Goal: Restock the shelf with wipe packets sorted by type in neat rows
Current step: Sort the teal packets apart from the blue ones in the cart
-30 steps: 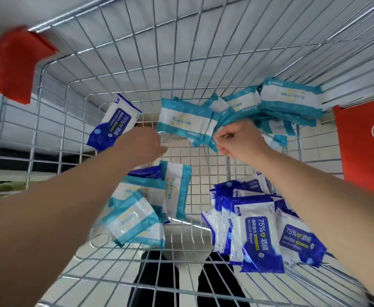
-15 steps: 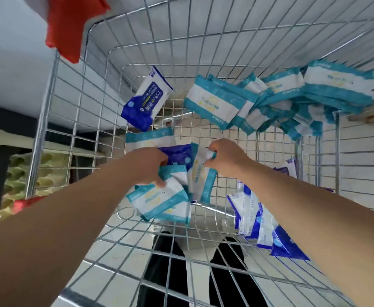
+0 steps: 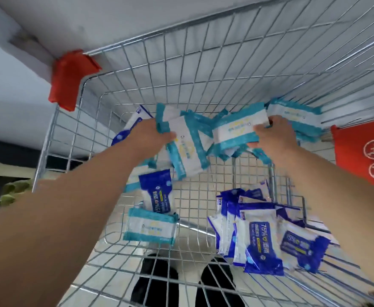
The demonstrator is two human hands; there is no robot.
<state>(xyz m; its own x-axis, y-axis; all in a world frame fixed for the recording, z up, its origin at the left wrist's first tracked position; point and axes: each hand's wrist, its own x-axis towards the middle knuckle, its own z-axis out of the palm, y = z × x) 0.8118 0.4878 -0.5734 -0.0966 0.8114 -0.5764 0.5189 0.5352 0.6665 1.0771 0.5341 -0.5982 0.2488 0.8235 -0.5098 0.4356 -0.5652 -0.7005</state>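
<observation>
I look down into a wire cart basket point(image 3: 203, 69). My left hand point(image 3: 150, 135) grips a bunch of teal-and-white wipe packets point(image 3: 186, 151) held above the basket floor. My right hand point(image 3: 272, 138) grips another teal-and-white packet point(image 3: 235, 129) at the far right, next to a row of teal packets point(image 3: 292, 114) along the back wall. Dark blue 75% alcohol wipe packets point(image 3: 259, 235) stand bunched at the near right. One blue packet point(image 3: 157, 193) and one teal packet point(image 3: 150, 227) lie at the near left.
A blue-and-white packet point(image 3: 135, 120) leans on the back wall behind my left hand. Red plastic corner guards point(image 3: 68, 78) cap the cart's far left corner, and a red panel with prohibition symbols point(image 3: 368, 151) is at the right. Black shoes point(image 3: 157, 282) show beneath the wire floor.
Both hands rose from the pile at the near left to the back of the basket, each carrying teal packets. Fewer teal packets lie at the near left.
</observation>
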